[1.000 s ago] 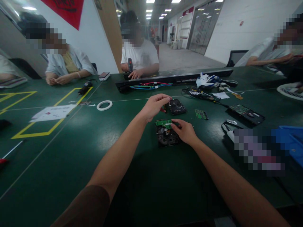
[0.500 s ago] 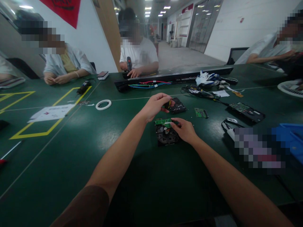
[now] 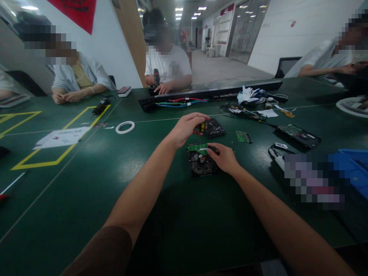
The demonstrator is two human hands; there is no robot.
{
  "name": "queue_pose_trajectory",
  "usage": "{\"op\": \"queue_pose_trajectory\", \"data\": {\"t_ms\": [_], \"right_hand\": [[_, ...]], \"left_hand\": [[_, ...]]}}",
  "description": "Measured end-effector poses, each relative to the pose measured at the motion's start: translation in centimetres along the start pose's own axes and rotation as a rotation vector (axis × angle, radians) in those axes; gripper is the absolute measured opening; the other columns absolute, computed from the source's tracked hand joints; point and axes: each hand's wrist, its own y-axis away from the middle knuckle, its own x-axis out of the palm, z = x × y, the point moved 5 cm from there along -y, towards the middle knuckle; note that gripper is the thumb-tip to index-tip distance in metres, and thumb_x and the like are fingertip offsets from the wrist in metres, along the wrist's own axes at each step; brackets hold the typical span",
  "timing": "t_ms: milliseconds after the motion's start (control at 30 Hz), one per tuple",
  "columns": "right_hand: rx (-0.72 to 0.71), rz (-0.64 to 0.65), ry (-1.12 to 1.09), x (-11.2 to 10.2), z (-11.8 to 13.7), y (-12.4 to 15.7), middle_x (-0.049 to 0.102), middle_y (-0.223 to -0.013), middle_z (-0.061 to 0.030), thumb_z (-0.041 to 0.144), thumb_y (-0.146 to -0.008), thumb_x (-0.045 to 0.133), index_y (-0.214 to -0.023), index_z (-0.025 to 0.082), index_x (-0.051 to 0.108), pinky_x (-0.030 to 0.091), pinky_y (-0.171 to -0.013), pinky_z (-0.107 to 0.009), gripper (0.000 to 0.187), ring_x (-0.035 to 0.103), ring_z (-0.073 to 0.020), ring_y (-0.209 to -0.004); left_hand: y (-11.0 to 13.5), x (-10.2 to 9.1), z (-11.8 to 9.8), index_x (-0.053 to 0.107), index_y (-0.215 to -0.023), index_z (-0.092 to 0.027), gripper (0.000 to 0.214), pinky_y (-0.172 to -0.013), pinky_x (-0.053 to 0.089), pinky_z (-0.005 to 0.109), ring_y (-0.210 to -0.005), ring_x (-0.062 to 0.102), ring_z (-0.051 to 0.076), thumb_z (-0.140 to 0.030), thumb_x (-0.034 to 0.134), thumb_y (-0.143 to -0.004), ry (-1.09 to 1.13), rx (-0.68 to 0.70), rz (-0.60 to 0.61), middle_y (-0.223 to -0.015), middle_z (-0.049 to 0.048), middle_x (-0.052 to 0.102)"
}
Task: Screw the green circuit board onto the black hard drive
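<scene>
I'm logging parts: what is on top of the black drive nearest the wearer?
A green circuit board lies over the far end of the black drive, and the right hand touches the board's right end. The drive surface beneath board and hand is hidden.

Between near and far edges of the surface (image 3: 155, 207), a hard drive (image 3: 201, 166); behind it, a second drive (image 3: 215, 129); right of both, a circuit board (image 3: 243, 137).

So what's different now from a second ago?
The left hand has changed its grip a little on the small handle, whose yellow part shows more now, so it has probably turned. Nothing was picked up or put down. The right hand still rests at the green board on the black drive; both stayed put.
</scene>
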Motion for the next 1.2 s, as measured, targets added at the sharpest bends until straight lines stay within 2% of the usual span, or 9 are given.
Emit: {"op": "queue_pose_trajectory", "data": {"t_ms": [300, 400, 567, 700, 800, 1000, 1200], "right_hand": [[0.001, 0.007, 0.003, -0.07, 0.06, 0.02, 0.078, -0.099, -0.0066, 0.046, -0.095, 0.062, -0.123, 0.023, 0.075, 0.054, -0.075, -0.035, 0.038, 0.068, -0.0205, -0.078], [-0.006, 0.009, -0.002, -0.05, 0.07, 0.02, 0.078, -0.106, -0.0066, 0.046, -0.095, 0.062, -0.123, 0.024, 0.075, 0.054, -0.074, -0.035, 0.037, 0.068, -0.0204, -0.079], [0.016, 0.015, -0.003, -0.05, 0.05, 0.01, 0.078, -0.096, -0.0066, 0.046, -0.095, 0.063, -0.124, 0.023, 0.075, 0.055, -0.074, -0.035, 0.039, 0.068, -0.0206, -0.077], [0.010, 0.009, 0.005, -0.02, 0.04, -0.03, 0.079, -0.100, -0.0064, 0.045, -0.095, 0.063, -0.123, 0.023, 0.075, 0.055, -0.074, -0.035, 0.038, 0.068, -0.0206, -0.078], [-0.001, 0.004, 0.009, 0.03, -0.04, -0.05, 0.079, -0.106, -0.0066, 0.044, -0.095, 0.063, -0.123, 0.024, 0.075, 0.055, -0.075, -0.035, 0.037, 0.068, -0.0201, -0.079], [-0.001, 0.010, 0.001, 0.11, -0.19, -0.08, 0.079, -0.100, -0.0069, 0.045, -0.095, 0.063, -0.123, 0.023, 0.075, 0.055, -0.074, -0.035, 0.038, 0.068, -0.0202, -0.077], [-0.011, -0.004, -0.005, 0.16, -0.16, -0.02, 0.079, -0.102, -0.0066, 0.044, -0.094, 0.065, -0.122, 0.023, 0.075, 0.054, -0.074, -0.033, 0.036, 0.069, -0.0200, -0.078]], "left_hand": [[0.11, 0.24, 0.03, 0.071, -0.099, -0.016, 0.021, -0.072, 0.057, 0.029, -0.094, 0.068, 0.019, -0.029, 0.056, -0.093, 0.067, -0.020, 0.019, -0.101, 0.0113, 0.072], [0.11, 0.33, 0.11, 0.069, -0.098, -0.017, 0.020, -0.072, 0.056, 0.028, -0.095, 0.068, 0.019, -0.032, 0.058, -0.094, 0.049, -0.016, 0.009, -0.102, 0.0108, 0.072], [0.08, 0.36, 0.28, 0.069, -0.100, -0.017, 0.021, -0.072, 0.055, 0.026, -0.093, 0.066, 0.016, -0.036, 0.065, -0.092, -0.005, -0.009, 0.015, -0.104, 0.0094, 0.071], [0.02, 0.03, 0.20, 0.070, -0.098, -0.017, 0.022, -0.067, 0.051, 0.024, -0.085, 0.063, 0.014, -0.037, 0.068, -0.090, -0.062, -0.001, -0.005, -0.101, 0.0078, 0.070], [-0.02, -0.26, 0.02, 0.071, -0.095, -0.016, 0.020, -0.063, 0.049, 0.022, -0.085, 0.062, 0.014, -0.035, 0.067, -0.089, -0.077, 0.006, -0.029, -0.100, 0.0077, 0.069], [-0.04, -0.31, -0.10, 0.071, -0.093, -0.016, 0.018, -0.061, 0.049, 0.023, -0.087, 0.064, 0.017, -0.031, 0.062, -0.088, -0.040, 0.018, -0.014, -0.098, 0.0082, 0.069], [-0.03, -0.14, 0.01, 0.068, -0.095, -0.016, 0.018, -0.061, 0.052, 0.026, -0.085, 0.067, 0.019, -0.026, 0.057, -0.085, 0.044, -0.003, -0.025, -0.092, 0.0082, 0.070]]}}
